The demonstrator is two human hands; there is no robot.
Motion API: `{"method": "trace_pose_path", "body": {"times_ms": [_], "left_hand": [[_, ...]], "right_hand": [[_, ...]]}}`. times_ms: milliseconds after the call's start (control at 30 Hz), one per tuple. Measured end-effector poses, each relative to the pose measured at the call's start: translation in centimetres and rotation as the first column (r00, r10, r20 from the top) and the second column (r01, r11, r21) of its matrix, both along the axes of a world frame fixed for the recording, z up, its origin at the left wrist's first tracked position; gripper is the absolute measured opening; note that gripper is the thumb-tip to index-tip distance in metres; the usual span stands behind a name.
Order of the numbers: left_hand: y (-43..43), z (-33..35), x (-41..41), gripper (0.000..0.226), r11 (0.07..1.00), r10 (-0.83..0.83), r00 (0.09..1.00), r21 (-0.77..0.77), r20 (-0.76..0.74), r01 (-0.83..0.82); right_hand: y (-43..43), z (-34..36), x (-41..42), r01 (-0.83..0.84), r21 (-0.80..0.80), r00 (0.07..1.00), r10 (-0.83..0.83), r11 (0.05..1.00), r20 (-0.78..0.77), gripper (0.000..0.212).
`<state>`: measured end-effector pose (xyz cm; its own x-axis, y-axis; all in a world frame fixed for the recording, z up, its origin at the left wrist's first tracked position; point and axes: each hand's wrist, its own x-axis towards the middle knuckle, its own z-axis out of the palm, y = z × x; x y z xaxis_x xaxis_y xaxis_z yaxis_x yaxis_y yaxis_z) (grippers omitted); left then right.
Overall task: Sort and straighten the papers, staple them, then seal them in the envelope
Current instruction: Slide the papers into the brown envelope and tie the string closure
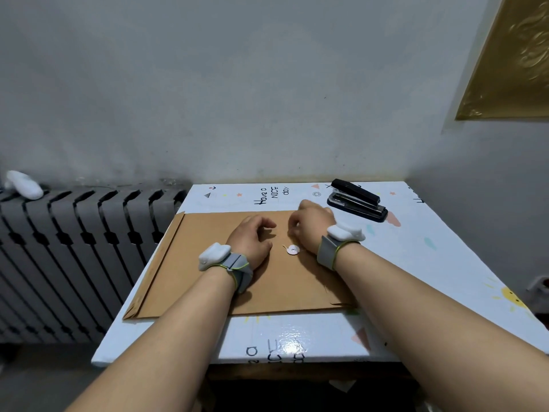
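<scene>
A large brown envelope (190,263) lies flat on the table, its flap side up, with a small round white string-tie button (293,250) near the middle. My left hand (251,237) rests on the envelope just left of the button, fingers curled downward. My right hand (312,227) rests on the envelope's far edge right of the button, fingers bent and pinched together; whether it holds the tie string I cannot tell. A black stapler (358,200) sits shut at the back right. No loose papers are visible.
The table (430,263) has a glossy white cover with cartoon prints. A grey radiator (74,248) stands along its left side with a white object (25,184) on top. Grey walls close off the back and right.
</scene>
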<state>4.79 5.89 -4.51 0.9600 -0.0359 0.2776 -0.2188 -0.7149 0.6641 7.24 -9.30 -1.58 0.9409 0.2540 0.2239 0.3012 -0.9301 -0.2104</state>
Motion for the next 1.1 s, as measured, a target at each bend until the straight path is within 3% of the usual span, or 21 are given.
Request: {"method": "trace_pose_path", "body": {"times_ms": [133, 267, 367, 467, 500, 567, 633, 700, 800, 867, 933, 1000, 1033, 1067, 1100], "left_hand": [[-0.1, 0.0, 0.0, 0.032, 0.999, -0.018, 1.000, 0.041, -0.005, 0.018], [-0.7, -0.1, -0.1, 0.032, 0.981, 0.016, 1.000, 0.192, -0.001, -0.016], [-1.2, -0.1, -1.2, 0.037, 0.903, 0.171, 0.985, 0.395, 0.030, -0.169], [-1.4, -0.8, -2.1, 0.042, 0.892, 0.193, 0.980, 0.422, -0.037, -0.160], [-1.3, -1.0, -2.4, 0.043, 0.891, 0.194, 0.980, 0.425, -0.036, -0.161], [-1.2, -0.6, -3.0, 0.047, 0.903, 0.199, 0.979, 0.396, -0.044, -0.166], [-0.9, -0.1, -3.2, 0.051, 0.930, 0.174, 0.981, 0.341, -0.082, -0.136], [-0.8, 0.5, -3.6, 0.050, 0.962, 0.111, 0.989, 0.262, -0.101, -0.081], [-0.6, 2.3, -4.5, 0.053, 0.994, -0.060, 0.982, 0.082, -0.176, 0.075], [-0.7, 4.1, -5.2, 0.081, 0.970, -0.241, 0.933, -0.055, -0.267, 0.235], [-0.8, 6.1, -6.4, 0.111, 0.924, -0.351, 0.885, 0.039, -0.306, 0.380], [-0.8, 7.7, -7.0, 0.095, 0.854, -0.329, 0.896, 0.311, -0.297, 0.416], [-0.7, 8.3, -7.1, 0.080, 0.828, -0.281, 0.940, 0.446, -0.194, 0.340], [-0.6, 8.8, -7.2, 0.068, 0.822, -0.224, 0.974, 0.530, -0.036, 0.209], [-0.5, 9.4, -7.3, 0.062, 0.840, -0.161, 0.978, 0.539, 0.131, 0.065]], "right_hand": [[-3.2, 0.3, -0.2, 0.277, 0.195, 0.961, -0.273, 0.941, -0.048, 0.023], [-4.7, 0.1, -1.9, 0.476, 0.088, 0.866, -0.450, 0.875, -0.216, 0.046], [-4.9, 0.1, -2.9, 0.484, 0.056, 0.841, -0.446, 0.874, -0.308, 0.039], [-4.8, 1.2, -3.4, 0.470, 0.132, 0.810, -0.368, 0.873, -0.457, 0.029], [-5.0, 1.5, -3.3, 0.496, 0.254, 0.794, -0.314, 0.830, -0.521, 0.026], [-5.4, 2.1, -3.9, 0.554, 0.564, 0.772, -0.123, 0.612, -0.624, 0.023], [-5.6, 2.2, -5.1, 0.612, 0.663, 0.714, 0.060, 0.430, -0.698, 0.017], [-5.5, 1.7, -6.0, 0.629, 0.672, 0.684, 0.131, 0.392, -0.717, 0.013], [-5.7, 1.6, -5.3, 0.586, 0.705, 0.770, -0.003, 0.398, -0.638, 0.015], [-6.2, 2.2, -4.0, 0.580, 0.746, 0.793, -0.017, 0.328, -0.609, 0.012], [-6.1, 4.2, -4.3, 0.570, 0.782, 0.809, -0.006, 0.250, -0.588, 0.012], [-5.7, 7.1, -5.4, 0.541, 0.833, 0.835, 0.045, 0.113, -0.548, 0.008], [-5.5, 8.3, -5.4, 0.520, 0.854, 0.849, 0.114, -0.002, -0.516, 0.005], [-5.3, 9.3, -5.5, 0.497, 0.862, 0.862, 0.167, -0.101, -0.478, 0.016], [-5.2, 10.1, -5.6, 0.460, 0.871, 0.878, 0.231, -0.172, -0.418, 0.021]]}}
